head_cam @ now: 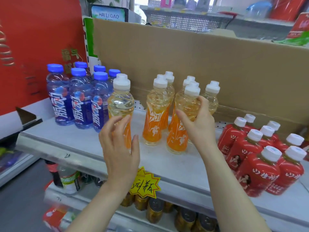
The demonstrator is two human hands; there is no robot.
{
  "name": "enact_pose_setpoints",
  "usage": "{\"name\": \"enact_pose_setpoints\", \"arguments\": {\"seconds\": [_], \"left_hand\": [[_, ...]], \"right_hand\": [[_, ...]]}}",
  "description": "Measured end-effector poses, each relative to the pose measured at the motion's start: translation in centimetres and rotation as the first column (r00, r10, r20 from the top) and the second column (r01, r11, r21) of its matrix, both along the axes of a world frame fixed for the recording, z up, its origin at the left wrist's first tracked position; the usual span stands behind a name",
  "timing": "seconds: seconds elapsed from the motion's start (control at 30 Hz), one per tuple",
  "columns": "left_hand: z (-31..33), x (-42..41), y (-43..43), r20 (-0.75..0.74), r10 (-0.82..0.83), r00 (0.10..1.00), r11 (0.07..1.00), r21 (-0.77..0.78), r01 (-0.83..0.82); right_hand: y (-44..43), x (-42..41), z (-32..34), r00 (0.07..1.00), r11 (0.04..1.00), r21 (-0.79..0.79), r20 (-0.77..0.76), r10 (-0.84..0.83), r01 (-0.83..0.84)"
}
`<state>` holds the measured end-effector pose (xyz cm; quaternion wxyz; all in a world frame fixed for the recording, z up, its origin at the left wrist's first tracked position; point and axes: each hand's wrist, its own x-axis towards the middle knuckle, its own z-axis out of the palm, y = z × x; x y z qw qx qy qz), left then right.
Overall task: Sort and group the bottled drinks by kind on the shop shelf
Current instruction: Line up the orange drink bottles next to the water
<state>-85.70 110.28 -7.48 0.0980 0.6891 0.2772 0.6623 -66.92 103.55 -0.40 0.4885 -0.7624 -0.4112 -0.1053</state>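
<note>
On the grey shelf stand three kinds of drinks. Several blue-capped bottles are grouped at the left. Several orange-labelled bottles with white caps stand in the middle. Several red bottles with white caps fill the right. One orange bottle stands apart, right beside the blue group. My left hand hovers in front of it with spread, relaxed fingers and no hold on it. My right hand grips the upper body of another orange bottle in the middle group.
A brown cardboard sheet backs the shelf. A red panel bounds the left side. A yellow star price tag hangs from the shelf's front edge. Gold cans and other bottles sit on the lower shelf.
</note>
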Motion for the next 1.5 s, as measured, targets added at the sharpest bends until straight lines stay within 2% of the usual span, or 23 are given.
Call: {"name": "enact_pose_setpoints", "arguments": {"seconds": [0.07, 0.17, 0.2, 0.27, 0.33, 0.4, 0.5, 0.63, 0.7, 0.83, 0.93, 1.07, 1.2, 1.5], "left_hand": [[-0.1, -1.1, 1.5, 0.014, -0.012, 1.0, 0.976, -0.217, 0.015], [-0.3, -1.5, 3.8, -0.07, -0.185, 0.98, 0.837, -0.534, 0.12], [-0.3, -1.5, 4.4, -0.107, -0.227, 0.968, 0.808, -0.576, 0.125], [-0.5, -1.6, 5.0, -0.168, -0.243, 0.956, 0.81, -0.578, 0.104], [-0.3, -1.8, 4.9, -0.162, -0.24, 0.957, 0.806, -0.582, 0.104], [-0.2, -1.9, 4.3, -0.143, -0.256, 0.956, 0.796, -0.593, 0.125], [-0.2, -1.3, 2.7, -0.12, -0.329, 0.936, 0.798, -0.566, 0.208], [-0.3, 1.2, 0.0, -0.17, -0.438, 0.883, 0.788, -0.545, 0.286], [-0.2, 2.7, -1.1, -0.224, -0.484, 0.846, 0.779, -0.552, 0.299], [0.6, 3.9, -1.6, -0.287, -0.631, 0.721, 0.733, -0.524, 0.433], [1.8, 4.5, -0.7, -0.343, -0.559, 0.755, 0.81, -0.418, 0.41], [3.8, 7.3, -0.1, -0.431, -0.325, 0.842, 0.945, -0.111, 0.307], [6.6, 10.2, 0.2, -0.498, -0.161, 0.852, 0.961, 0.118, 0.251], [7.3, 11.0, 1.5, -0.523, -0.169, 0.835, 0.945, 0.155, 0.288]], "right_hand": [[0.7, -0.2, -0.1, 1.0, 1.0, -0.005, 0.001, -0.017, 0.017], [1.3, -0.2, -0.2, 1.0, 1.0, 0.0, 0.003, -0.028, 0.028], [1.4, -0.2, -0.3, 1.0, 1.0, 0.004, 0.005, -0.029, 0.029], [1.5, -0.3, -0.6, 0.999, 0.999, 0.007, 0.002, -0.033, 0.033], [1.0, -0.8, -1.0, 0.998, 0.998, 0.032, 0.013, -0.061, 0.061], [0.1, -2.1, -1.5, 0.99, 0.987, 0.125, 0.092, -0.108, 0.096], [-0.9, -5.0, -2.0, 0.985, 0.977, 0.213, 0.167, -0.043, 0.007], [-0.9, -7.9, -2.1, 0.983, 0.98, 0.096, 0.084, 0.166, -0.174], [-1.0, -7.7, -2.0, 0.988, 0.985, 0.078, 0.025, 0.155, -0.156], [-3.4, -5.5, -1.6, 0.998, 0.991, 0.126, -0.036, 0.06, -0.055], [-6.6, -3.2, -1.1, 0.997, 0.989, 0.136, -0.057, -0.05, 0.058], [-8.7, -0.5, -1.4, 0.992, 0.984, 0.128, -0.042, -0.122, 0.126], [-8.2, 1.1, -1.7, 0.992, 0.985, 0.121, -0.015, -0.124, 0.125], [-4.5, 3.9, -1.8, 0.996, 0.995, 0.054, 0.034, -0.082, 0.08]]}}
